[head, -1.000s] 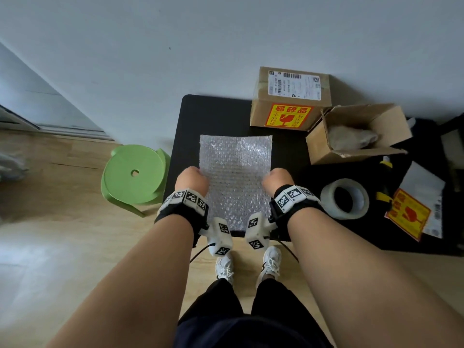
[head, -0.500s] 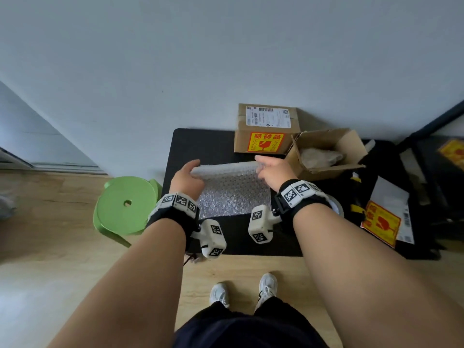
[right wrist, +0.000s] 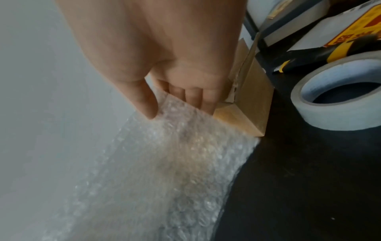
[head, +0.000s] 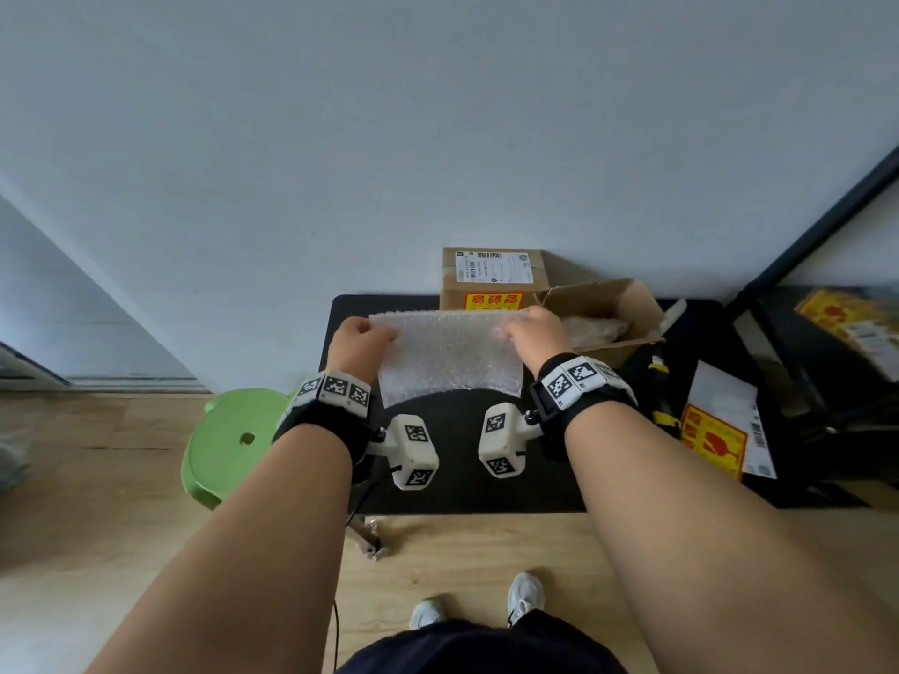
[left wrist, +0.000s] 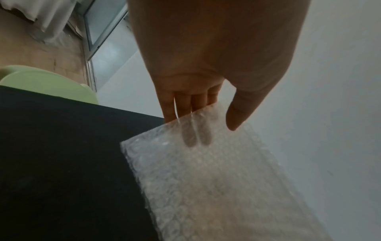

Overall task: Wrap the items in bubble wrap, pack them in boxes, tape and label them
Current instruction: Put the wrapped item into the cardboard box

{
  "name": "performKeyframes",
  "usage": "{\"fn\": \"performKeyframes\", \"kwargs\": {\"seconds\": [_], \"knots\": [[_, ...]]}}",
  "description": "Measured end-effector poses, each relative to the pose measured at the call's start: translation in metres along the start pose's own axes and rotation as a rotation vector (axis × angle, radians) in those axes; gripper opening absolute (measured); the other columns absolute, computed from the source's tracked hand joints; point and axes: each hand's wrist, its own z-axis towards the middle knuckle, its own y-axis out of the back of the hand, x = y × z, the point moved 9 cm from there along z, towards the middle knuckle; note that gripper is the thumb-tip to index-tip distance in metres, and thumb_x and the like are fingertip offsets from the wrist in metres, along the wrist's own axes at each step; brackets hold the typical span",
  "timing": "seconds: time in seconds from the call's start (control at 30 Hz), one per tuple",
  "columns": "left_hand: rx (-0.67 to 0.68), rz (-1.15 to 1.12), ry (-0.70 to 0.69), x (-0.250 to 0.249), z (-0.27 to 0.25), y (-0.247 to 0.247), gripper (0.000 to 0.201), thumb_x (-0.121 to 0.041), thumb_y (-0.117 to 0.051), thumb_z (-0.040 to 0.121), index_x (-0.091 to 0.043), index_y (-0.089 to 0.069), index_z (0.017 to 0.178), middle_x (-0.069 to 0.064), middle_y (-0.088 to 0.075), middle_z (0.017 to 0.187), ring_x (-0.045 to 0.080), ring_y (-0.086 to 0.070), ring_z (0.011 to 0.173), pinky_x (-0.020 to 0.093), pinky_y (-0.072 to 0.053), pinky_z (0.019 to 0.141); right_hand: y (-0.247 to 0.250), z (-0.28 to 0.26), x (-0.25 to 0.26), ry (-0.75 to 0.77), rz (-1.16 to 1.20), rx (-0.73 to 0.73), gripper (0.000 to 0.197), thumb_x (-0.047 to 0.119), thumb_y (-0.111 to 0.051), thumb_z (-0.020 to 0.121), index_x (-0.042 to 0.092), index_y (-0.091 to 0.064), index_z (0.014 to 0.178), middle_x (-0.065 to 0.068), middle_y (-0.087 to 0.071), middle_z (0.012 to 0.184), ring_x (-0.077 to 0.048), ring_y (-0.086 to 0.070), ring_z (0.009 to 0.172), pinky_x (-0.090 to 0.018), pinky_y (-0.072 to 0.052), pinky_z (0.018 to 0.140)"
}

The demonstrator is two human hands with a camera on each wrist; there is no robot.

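Head view shows both hands holding a sheet of bubble wrap (head: 450,355) by its far corners, lifted over the black table (head: 467,484) so that it hangs toward the person. The left hand (head: 359,345) pinches the left corner; in the left wrist view its fingers (left wrist: 186,104) lie behind the sheet and the thumb in front. The right hand (head: 532,335) pinches the right corner the same way, thumb in front and fingers (right wrist: 206,99) behind, as the right wrist view shows. Behind the wrap a sealed box (head: 491,277) with a yellow sticker stands against the wall, and just right of it an open box (head: 608,308) has something wrapped inside. A tape roll (right wrist: 338,96) lies on the table near the open box. Label sheets (head: 725,423) lie farther right. A green stool (head: 233,445) stands left of the table.
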Motion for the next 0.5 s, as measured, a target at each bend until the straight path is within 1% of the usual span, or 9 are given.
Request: {"fn": "performKeyframes", "kwargs": {"seconds": [0.07,0.13,0.2,0.23,0.3,0.33,0.4,0.47,0.5], "knots": [[0.039,-0.021,0.001,-0.007,-0.002,-0.009,0.016,-0.014,-0.067,0.083,-0.010,-0.062,0.099,0.001,-0.060,0.085,0.018,-0.055,0.081,0.026,-0.043,0.063,0.015,-0.001,-0.002,-0.015,0.072,-0.067,0.023,0.016,-0.051,0.095,0.008,-0.060,0.115,-0.005,-0.061,0.098,-0.023,-0.058,0.091,-0.031,-0.041,0.070],[0.042,-0.021,-0.022,-0.017,-0.003,-0.016,0.017,-0.011,-0.067,0.082,-0.011,-0.066,0.099,0.003,-0.065,0.089,0.021,-0.060,0.084,0.033,-0.052,0.075,0.028,-0.003,-0.008,-0.033,0.140,-0.108,0.025,0.021,-0.054,0.096,0.010,-0.058,0.118,-0.006,-0.062,0.104,-0.021,-0.058,0.093,-0.032,-0.042,0.076],[0.027,-0.049,-0.021,-0.026,-0.005,-0.024,0.024,-0.012,-0.067,0.082,-0.011,-0.067,0.106,0.004,-0.068,0.100,0.021,-0.064,0.092,0.037,-0.055,0.086,0.037,-0.005,-0.015,-0.048,0.201,-0.103,0.027,0.021,-0.061,0.093,0.013,-0.055,0.118,-0.002,-0.061,0.105,-0.019,-0.058,0.094,-0.034,-0.045,0.082],[0.020,-0.072,-0.021,-0.032,-0.007,-0.030,0.027,-0.012,-0.067,0.083,-0.010,-0.066,0.110,0.004,-0.068,0.103,0.021,-0.065,0.094,0.037,-0.054,0.088,0.040,-0.006,-0.019,-0.056,0.208,-0.091,0.030,0.018,-0.064,0.091,0.014,-0.053,0.119,0.000,-0.060,0.104,-0.018,-0.059,0.095,-0.035,-0.047,0.085],[0.010,-0.096,-0.027,-0.047,-0.011,-0.046,0.034,-0.012,-0.068,0.084,-0.009,-0.062,0.117,0.003,-0.065,0.106,0.020,-0.062,0.095,0.032,-0.052,0.088,0.053,-0.003,-0.030,-0.067,0.139,-0.125,0.038,0.009,-0.062,0.089,0.014,-0.050,0.125,-0.002,-0.059,0.109,-0.022,-0.060,0.101,-0.037,-0.050,0.089],[0.004,-0.092,-0.032,-0.054,-0.014,-0.055,0.038,-0.013,-0.069,0.084,-0.008,-0.059,0.120,0.002,-0.061,0.107,0.019,-0.061,0.095,0.030,-0.050,0.086,0.064,-0.001,-0.034,-0.072,0.096,-0.175,0.042,0.007,-0.059,0.088,0.014,-0.049,0.128,-0.004,-0.058,0.115,-0.024,-0.060,0.102,-0.036,-0.049,0.088],[-0.008,-0.050,-0.054,-0.070,-0.020,-0.074,0.039,-0.016,-0.070,0.085,-0.010,-0.052,0.119,0.000,-0.056,0.106,0.017,-0.056,0.092,0.027,-0.045,0.078,0.088,0.001,-0.042,-0.081,0.060,-0.276,0.052,0.004,-0.057,0.087,0.017,-0.045,0.136,-0.008,-0.054,0.131,-0.026,-0.058,0.108,-0.033,-0.047,0.090],[0.008,-0.002,-0.086,-0.086,-0.026,-0.098,0.032,-0.015,-0.067,0.086,-0.012,-0.048,0.112,-0.002,-0.053,0.099,0.016,-0.053,0.085,0.025,-0.041,0.070,0.115,0.003,-0.041,-0.019,0.052,-0.343,0.060,0.000,-0.055,0.087,0.019,-0.041,0.143,-0.007,-0.047,0.144,-0.025,-0.050,0.126,-0.030,-0.039,0.103],[0.026,0.028,-0.108,-0.094,-0.029,-0.113,0.027,-0.013,-0.064,0.088,-0.014,-0.046,0.108,-0.004,-0.052,0.093,0.014,-0.052,0.080,0.023,-0.039,0.065,0.128,0.006,-0.040,0.019,0.019,-0.357,0.059,-0.001,-0.053,0.087,0.020,-0.044,0.142,-0.007,-0.048,0.143,-0.024,-0.048,0.129,-0.029,-0.036,0.108]]}}
